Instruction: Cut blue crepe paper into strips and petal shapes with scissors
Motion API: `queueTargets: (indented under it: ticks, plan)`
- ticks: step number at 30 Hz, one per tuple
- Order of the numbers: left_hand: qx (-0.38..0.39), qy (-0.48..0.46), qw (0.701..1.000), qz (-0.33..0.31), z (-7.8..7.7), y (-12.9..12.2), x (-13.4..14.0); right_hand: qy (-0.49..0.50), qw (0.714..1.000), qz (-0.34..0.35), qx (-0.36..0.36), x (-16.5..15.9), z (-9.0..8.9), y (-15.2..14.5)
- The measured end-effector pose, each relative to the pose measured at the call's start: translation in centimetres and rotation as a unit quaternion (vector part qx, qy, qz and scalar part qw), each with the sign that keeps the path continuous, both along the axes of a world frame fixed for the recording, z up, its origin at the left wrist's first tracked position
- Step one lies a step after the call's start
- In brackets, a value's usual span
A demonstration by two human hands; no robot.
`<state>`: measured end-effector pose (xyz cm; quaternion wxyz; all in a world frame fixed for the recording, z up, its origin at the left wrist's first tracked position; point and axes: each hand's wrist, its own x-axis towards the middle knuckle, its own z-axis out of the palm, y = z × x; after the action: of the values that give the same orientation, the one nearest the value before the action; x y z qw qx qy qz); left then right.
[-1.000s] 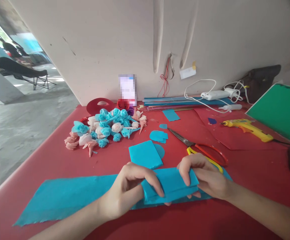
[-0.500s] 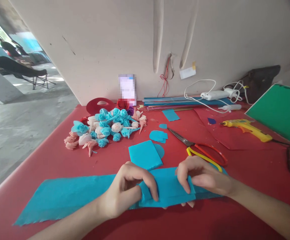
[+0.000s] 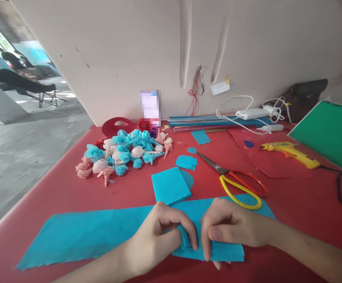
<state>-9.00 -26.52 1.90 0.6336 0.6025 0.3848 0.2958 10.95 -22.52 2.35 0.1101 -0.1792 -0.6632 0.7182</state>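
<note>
My left hand pinches a piece of blue crepe paper between thumb and bent fingers, gathering it into a fold. Close beside it, my right hand has its fingers curled over the same piece, with a fingertip showing beneath the lower edge. Under both hands stretches a long blue crepe paper strip. Just beyond lies a folded blue paper square, partly over a rounded cutout. Scissors with red and yellow handles rest open behind my right hand, the yellow loop over the strip.
Blue, white and pink paper flowers are heaped at the back left, near a propped phone. A yellow glue gun and a green board stand right. A white power strip with cables lies along the wall.
Both hands have come nearer to me and closer together with the crepe paper piece. Its right end now sticks out below my right hand, and the scissors' yellow handle is uncovered.
</note>
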Motion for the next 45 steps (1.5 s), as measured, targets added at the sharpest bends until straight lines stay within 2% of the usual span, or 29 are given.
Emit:
queueTargets:
  ticks: [3,7,9,12,15,18,21,24,26,30,35,37,39,42,45]
  plan:
    - [-0.007,-0.019,1.0,0.0,0.3,-0.1,0.2,-0.005,1.0,0.025,0.01,0.0,0.5,0.3]
    - [0.005,-0.116,0.993,-0.006,0.7,-0.1,0.0,-0.015,0.998,0.034,0.056,0.5,1.0,0.7]
    - [0.031,-0.153,0.988,-0.017,0.8,0.0,-0.3,0.007,0.996,0.049,0.073,1.0,0.9,1.1]
    - [0.103,-0.128,0.986,-0.001,0.9,0.1,-1.0,0.027,0.995,0.056,0.081,1.9,0.6,2.0]
    - [0.178,-0.073,0.981,0.016,0.7,0.2,-1.3,0.042,0.995,0.001,0.086,2.4,0.6,2.8]
    - [0.221,-0.018,0.973,0.057,0.3,0.3,-1.1,0.061,0.988,-0.117,0.08,2.0,0.4,3.0]
    - [0.231,0.049,0.966,0.105,-0.1,0.4,-0.7,0.039,0.965,-0.246,0.081,1.2,0.1,2.8]
    - [0.23,0.104,0.962,0.104,-0.6,0.4,-0.5,-0.002,0.939,-0.334,0.081,0.5,-0.3,2.5]
    - [0.237,0.126,0.959,0.095,-0.9,0.4,-0.4,-0.015,0.933,-0.35,0.077,0.4,-0.5,2.4]
    - [0.254,0.138,0.955,0.066,-1.3,0.6,-0.5,-0.009,0.942,-0.328,0.066,0.5,-1.0,2.7]
    - [0.281,0.125,0.951,0.0,-1.6,0.5,-0.8,0.015,0.945,-0.325,0.032,0.1,-1.2,2.8]
    - [0.264,0.105,0.959,0.001,-1.6,0.4,-0.9,0.041,0.946,-0.32,0.01,-0.3,-1.1,2.5]
    - [0.215,0.055,0.975,0.027,-1.6,0.4,-0.8,0.073,0.949,-0.306,-0.01,-0.6,-1.1,2.1]
    - [0.088,-0.074,0.991,0.062,-1.3,0.4,-0.6,0.099,0.959,-0.264,-0.032,-0.8,-0.9,1.7]
    - [-0.044,-0.163,0.985,0.039,-0.9,0.4,-0.3,0.083,0.972,-0.215,-0.054,-0.6,-0.7,1.5]
